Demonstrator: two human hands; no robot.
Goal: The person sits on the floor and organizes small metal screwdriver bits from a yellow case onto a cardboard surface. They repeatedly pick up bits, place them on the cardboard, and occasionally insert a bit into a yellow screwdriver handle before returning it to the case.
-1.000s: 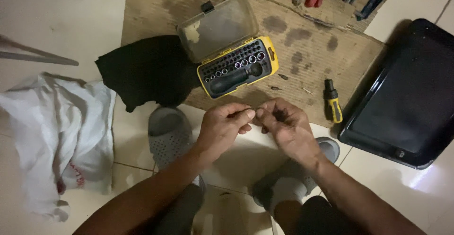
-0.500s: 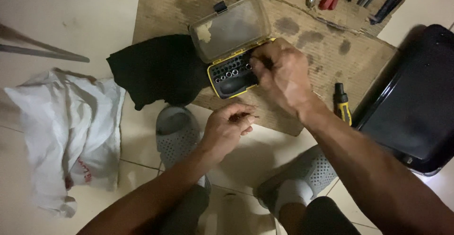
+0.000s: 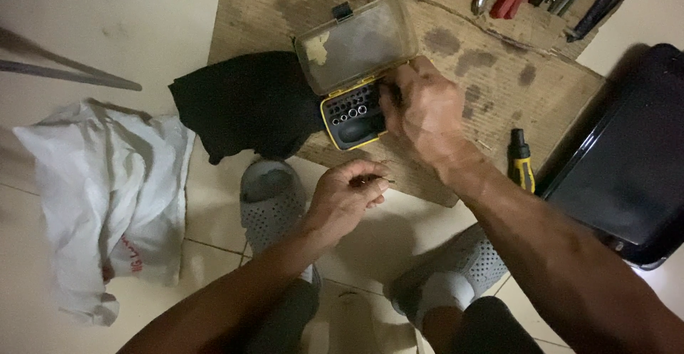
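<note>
pale tiled floor, a stained cardboard sheet (image 3: 456, 47) spread across it. on the cardboard sits the yellow bit case (image 3: 354, 111), clear lid (image 3: 356, 44) flipped up, sockets and bits showing in rows. right hand (image 3: 426, 111) is down on the case's right half, fingers curled into the tray; what they grip, cannot tell. left hand (image 3: 347, 198) hovers nearer the body, over the cardboard's edge, pinched narrow on a thin bit (image 3: 372, 180). black cloth (image 3: 246, 104) touches the case's left side. a yellow-black driver (image 3: 521, 161) lies right of the wrist, beside a black tray (image 3: 627, 154). white bag (image 3: 107, 190) far left, grey slippers (image 3: 271, 201) below.
</note>
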